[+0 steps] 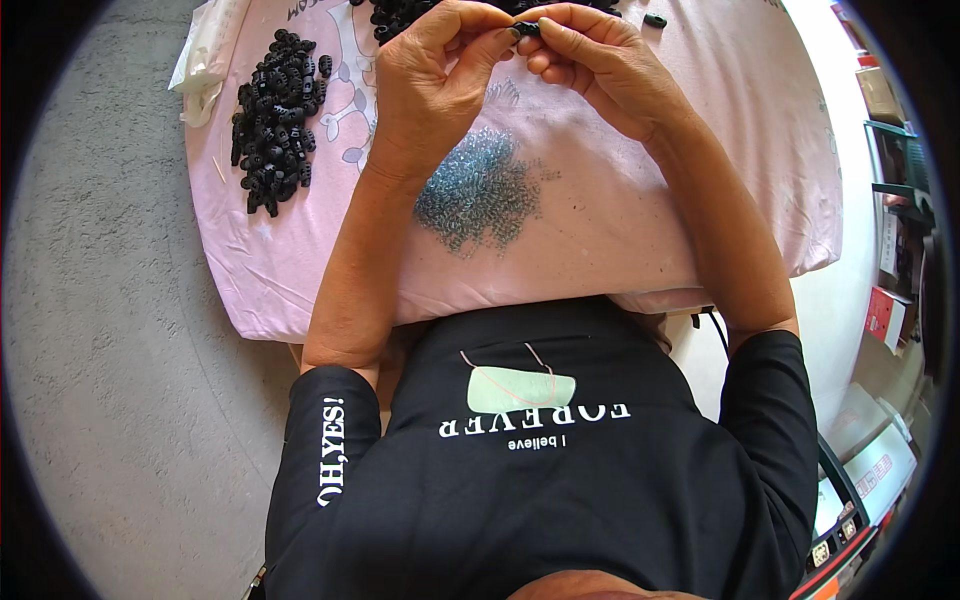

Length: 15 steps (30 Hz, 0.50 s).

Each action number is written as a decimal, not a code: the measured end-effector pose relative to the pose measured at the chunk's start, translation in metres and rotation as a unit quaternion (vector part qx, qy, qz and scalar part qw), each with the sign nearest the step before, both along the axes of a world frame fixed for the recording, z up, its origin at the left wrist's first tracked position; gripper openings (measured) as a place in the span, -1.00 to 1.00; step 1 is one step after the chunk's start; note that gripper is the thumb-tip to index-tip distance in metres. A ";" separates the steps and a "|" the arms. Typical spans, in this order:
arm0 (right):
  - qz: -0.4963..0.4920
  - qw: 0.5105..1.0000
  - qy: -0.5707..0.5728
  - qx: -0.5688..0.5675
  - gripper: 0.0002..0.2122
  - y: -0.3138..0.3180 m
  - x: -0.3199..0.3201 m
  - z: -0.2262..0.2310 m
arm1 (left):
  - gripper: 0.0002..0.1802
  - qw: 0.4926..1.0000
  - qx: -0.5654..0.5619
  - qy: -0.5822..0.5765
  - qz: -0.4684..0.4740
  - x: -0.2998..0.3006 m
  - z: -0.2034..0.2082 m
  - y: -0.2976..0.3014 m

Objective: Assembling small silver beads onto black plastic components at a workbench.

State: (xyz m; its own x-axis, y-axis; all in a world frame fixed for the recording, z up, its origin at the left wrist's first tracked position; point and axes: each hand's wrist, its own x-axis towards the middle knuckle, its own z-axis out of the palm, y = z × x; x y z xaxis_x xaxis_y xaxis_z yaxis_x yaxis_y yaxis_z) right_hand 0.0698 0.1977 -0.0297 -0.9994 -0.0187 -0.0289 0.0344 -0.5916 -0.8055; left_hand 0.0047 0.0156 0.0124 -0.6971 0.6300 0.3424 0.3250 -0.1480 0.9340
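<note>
Between the fingertips of both hands, at the far side of the table, is a small black plastic cord lock [527,29]. My left hand [435,85] pinches its left end with thumb and forefinger. On the other end, the thumb and fingers of my right hand [612,78] close around it; the fingers partly cover the piece. Just below the hands lies a loose heap of small metal springs [478,200]. Beyond my hands a pile of black cord-lock parts [395,16] is cut off by the picture's top edge. One single black part [655,20] lies right of it.
A pink patterned cloth [620,235] covers the table. Another pile of black cord locks [275,120] sits at the left, near a thin stick [219,170] and a white plastic bag [208,55]. Shelving [900,160] and a red-and-white box [884,318] stand to the right.
</note>
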 end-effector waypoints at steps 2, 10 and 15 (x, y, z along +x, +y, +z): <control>0.001 1.000 0.001 -0.003 -0.80 0.000 -0.001 -0.001 | -0.89 1.000 0.000 0.014 0.002 0.001 0.001 0.000; -0.005 0.999 -0.014 -0.029 -0.79 -0.001 -0.002 -0.007 | -0.95 0.986 -0.086 0.115 0.081 0.005 0.004 0.002; -0.015 0.999 -0.040 -0.033 -0.80 -0.006 -0.001 -0.001 | -0.92 0.962 -0.098 0.235 0.101 0.003 0.008 0.002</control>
